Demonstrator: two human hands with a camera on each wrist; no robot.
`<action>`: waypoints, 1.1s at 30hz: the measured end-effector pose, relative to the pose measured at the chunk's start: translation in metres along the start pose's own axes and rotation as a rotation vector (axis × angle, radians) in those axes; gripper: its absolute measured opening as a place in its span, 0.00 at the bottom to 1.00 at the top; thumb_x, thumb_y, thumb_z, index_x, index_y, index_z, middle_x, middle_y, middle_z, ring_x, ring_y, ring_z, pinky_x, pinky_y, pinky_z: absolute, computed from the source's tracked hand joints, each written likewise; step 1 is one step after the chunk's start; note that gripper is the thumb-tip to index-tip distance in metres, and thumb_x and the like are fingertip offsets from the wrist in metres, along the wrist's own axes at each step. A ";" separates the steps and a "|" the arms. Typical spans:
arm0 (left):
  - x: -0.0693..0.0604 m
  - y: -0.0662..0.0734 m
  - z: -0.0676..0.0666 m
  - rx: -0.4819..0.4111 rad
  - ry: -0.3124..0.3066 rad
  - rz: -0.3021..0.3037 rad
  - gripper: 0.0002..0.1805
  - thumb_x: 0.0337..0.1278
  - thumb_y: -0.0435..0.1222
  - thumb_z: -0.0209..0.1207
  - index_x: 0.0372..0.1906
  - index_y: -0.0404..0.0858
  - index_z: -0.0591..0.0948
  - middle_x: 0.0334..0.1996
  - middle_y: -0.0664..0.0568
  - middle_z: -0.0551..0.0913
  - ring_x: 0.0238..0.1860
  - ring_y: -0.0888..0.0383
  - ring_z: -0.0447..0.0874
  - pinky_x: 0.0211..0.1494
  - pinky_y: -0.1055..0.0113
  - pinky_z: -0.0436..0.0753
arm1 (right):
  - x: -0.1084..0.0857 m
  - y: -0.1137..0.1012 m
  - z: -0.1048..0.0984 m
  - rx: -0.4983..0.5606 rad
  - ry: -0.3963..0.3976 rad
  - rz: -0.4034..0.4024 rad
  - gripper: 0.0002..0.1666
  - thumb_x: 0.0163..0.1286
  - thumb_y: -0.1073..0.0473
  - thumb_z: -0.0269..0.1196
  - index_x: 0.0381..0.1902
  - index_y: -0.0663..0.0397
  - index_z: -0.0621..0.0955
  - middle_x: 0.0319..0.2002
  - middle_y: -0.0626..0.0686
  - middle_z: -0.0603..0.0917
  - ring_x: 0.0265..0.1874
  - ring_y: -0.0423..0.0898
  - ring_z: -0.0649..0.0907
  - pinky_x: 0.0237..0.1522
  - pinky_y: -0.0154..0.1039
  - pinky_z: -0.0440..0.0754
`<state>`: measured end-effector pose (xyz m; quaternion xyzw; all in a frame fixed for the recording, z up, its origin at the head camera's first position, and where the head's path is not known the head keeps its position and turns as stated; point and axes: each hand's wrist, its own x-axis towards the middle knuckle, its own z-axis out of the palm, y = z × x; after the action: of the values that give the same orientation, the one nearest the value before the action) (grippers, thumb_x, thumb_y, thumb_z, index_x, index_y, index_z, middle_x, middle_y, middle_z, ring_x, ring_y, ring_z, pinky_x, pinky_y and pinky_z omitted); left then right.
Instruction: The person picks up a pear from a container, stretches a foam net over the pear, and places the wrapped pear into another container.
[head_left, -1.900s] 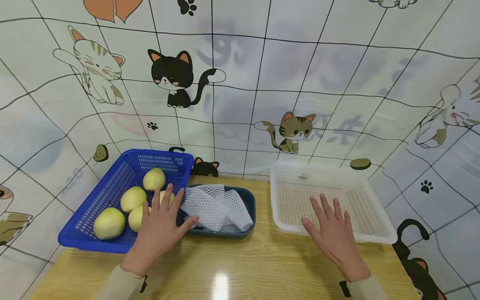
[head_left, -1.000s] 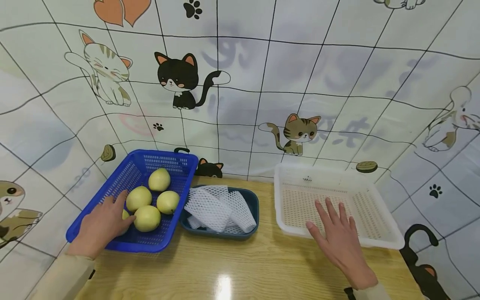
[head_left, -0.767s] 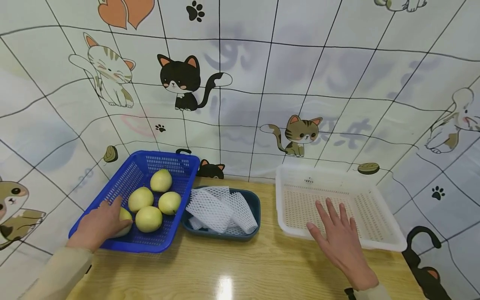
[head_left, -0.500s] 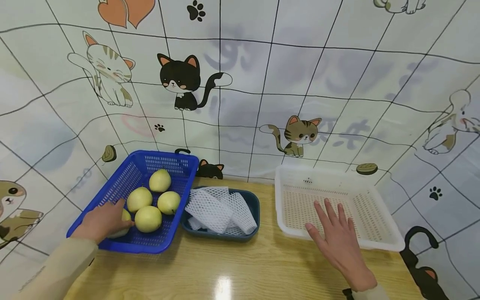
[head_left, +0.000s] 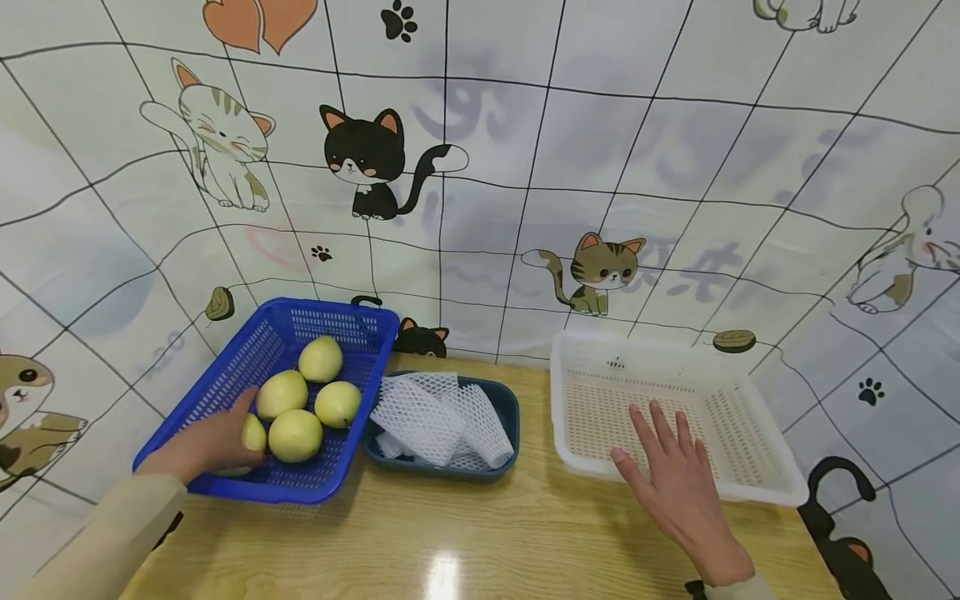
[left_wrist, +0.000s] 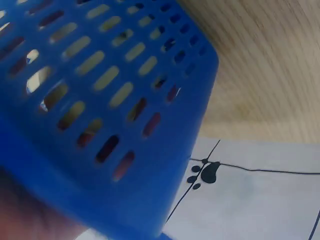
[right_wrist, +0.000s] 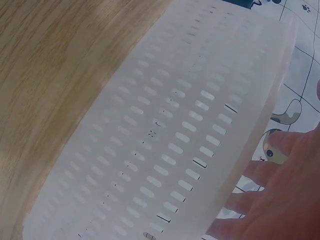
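In the head view my left hand (head_left: 206, 442) reaches into the blue basket (head_left: 378, 350) and grips a round yellow-green pear (head_left: 253, 433) at the near left corner. My palm hides much of that pear. Several other pears (head_left: 296, 436) lie beside it. In the left wrist view the basket's slotted wall (left_wrist: 175, 145) fills most of the picture, and only a blurred bit of the hand shows. My right hand (head_left: 678, 492) has its fingers spread over the near edge of the white basket (head_left: 558, 408), holding nothing. Whether it touches the rim I cannot tell.
Between the two baskets a dark teal tray (head_left: 512, 433) holds white foam net sleeves (head_left: 423, 417). All of them stand on a wooden table (head_left: 487, 533). A cloth printed with cats (head_left: 363, 158) hangs behind and at the sides.
My left hand has moved left, from over the basket's near right side to the near left pear, and its fingers have closed round it. My right hand has stayed nearly still.
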<state>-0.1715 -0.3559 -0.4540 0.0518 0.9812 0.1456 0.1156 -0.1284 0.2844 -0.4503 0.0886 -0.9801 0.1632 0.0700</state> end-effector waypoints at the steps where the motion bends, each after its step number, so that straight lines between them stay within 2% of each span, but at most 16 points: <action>1: -0.001 0.001 -0.002 -0.007 0.028 0.005 0.65 0.42 0.47 0.74 0.74 0.21 0.47 0.42 0.22 0.81 0.39 0.34 0.83 0.40 0.38 0.80 | 0.000 0.000 0.000 -0.002 0.004 -0.001 0.45 0.81 0.34 0.49 0.85 0.47 0.52 0.82 0.66 0.49 0.79 0.72 0.42 0.67 0.80 0.47; 4: -0.004 0.008 -0.009 -0.012 0.099 0.005 0.66 0.40 0.48 0.76 0.75 0.22 0.46 0.44 0.23 0.81 0.38 0.36 0.83 0.36 0.41 0.80 | -0.001 0.001 -0.001 -0.002 0.016 -0.001 0.45 0.81 0.35 0.50 0.85 0.47 0.52 0.81 0.67 0.50 0.79 0.72 0.42 0.67 0.80 0.47; 8: -0.009 0.020 -0.021 -0.038 0.161 -0.011 0.67 0.42 0.49 0.76 0.74 0.20 0.46 0.42 0.24 0.81 0.34 0.38 0.82 0.31 0.45 0.80 | -0.002 0.002 -0.001 0.012 0.017 0.004 0.45 0.81 0.35 0.50 0.85 0.47 0.52 0.82 0.66 0.49 0.79 0.72 0.42 0.67 0.80 0.46; 13: -0.018 0.038 -0.032 -0.096 0.258 -0.029 0.59 0.47 0.49 0.73 0.70 0.18 0.51 0.37 0.29 0.80 0.27 0.45 0.77 0.26 0.52 0.77 | -0.002 0.000 0.000 0.022 0.009 0.005 0.45 0.81 0.35 0.49 0.85 0.47 0.52 0.82 0.66 0.47 0.79 0.72 0.41 0.67 0.81 0.46; 16: -0.023 0.051 -0.038 -0.131 0.332 -0.024 0.56 0.51 0.49 0.71 0.70 0.18 0.53 0.43 0.26 0.78 0.30 0.43 0.79 0.27 0.52 0.77 | -0.002 -0.001 0.001 0.025 0.009 0.004 0.45 0.81 0.35 0.49 0.85 0.47 0.52 0.82 0.66 0.48 0.79 0.72 0.41 0.67 0.80 0.46; 19: -0.029 0.070 -0.043 -0.184 0.394 0.002 0.56 0.54 0.50 0.71 0.72 0.20 0.53 0.50 0.25 0.75 0.34 0.41 0.81 0.28 0.53 0.79 | -0.002 -0.003 0.001 0.031 0.016 0.000 0.45 0.81 0.35 0.50 0.85 0.47 0.52 0.82 0.66 0.48 0.79 0.71 0.41 0.67 0.80 0.46; 23: -0.038 0.103 -0.043 -0.251 0.475 0.105 0.53 0.56 0.49 0.72 0.73 0.22 0.56 0.58 0.26 0.69 0.41 0.38 0.79 0.31 0.52 0.81 | -0.001 -0.007 0.001 0.039 0.039 -0.012 0.44 0.81 0.36 0.51 0.84 0.47 0.52 0.82 0.65 0.48 0.79 0.70 0.41 0.68 0.80 0.46; 26: -0.042 0.128 -0.037 -0.261 0.542 0.214 0.50 0.54 0.47 0.74 0.72 0.26 0.62 0.58 0.30 0.69 0.44 0.40 0.77 0.34 0.52 0.82 | -0.001 -0.011 0.001 0.051 0.054 -0.023 0.44 0.81 0.37 0.52 0.84 0.47 0.52 0.82 0.64 0.48 0.80 0.70 0.41 0.68 0.79 0.47; 30: -0.047 0.160 -0.019 -0.294 0.590 0.346 0.47 0.50 0.44 0.77 0.72 0.33 0.67 0.58 0.35 0.75 0.48 0.43 0.79 0.38 0.51 0.84 | -0.004 -0.016 0.002 0.059 0.085 -0.043 0.44 0.80 0.38 0.54 0.84 0.46 0.53 0.82 0.65 0.49 0.80 0.70 0.44 0.67 0.79 0.50; 33: -0.049 0.180 0.001 -0.365 0.575 0.415 0.49 0.47 0.43 0.79 0.74 0.35 0.68 0.62 0.39 0.77 0.55 0.46 0.81 0.46 0.48 0.86 | -0.006 -0.019 0.004 0.064 0.119 -0.059 0.44 0.80 0.40 0.55 0.84 0.47 0.55 0.82 0.65 0.50 0.79 0.70 0.45 0.67 0.79 0.52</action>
<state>-0.1113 -0.1907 -0.3906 0.1844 0.9003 0.3463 -0.1886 -0.1191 0.2663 -0.4493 0.1096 -0.9655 0.1973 0.1301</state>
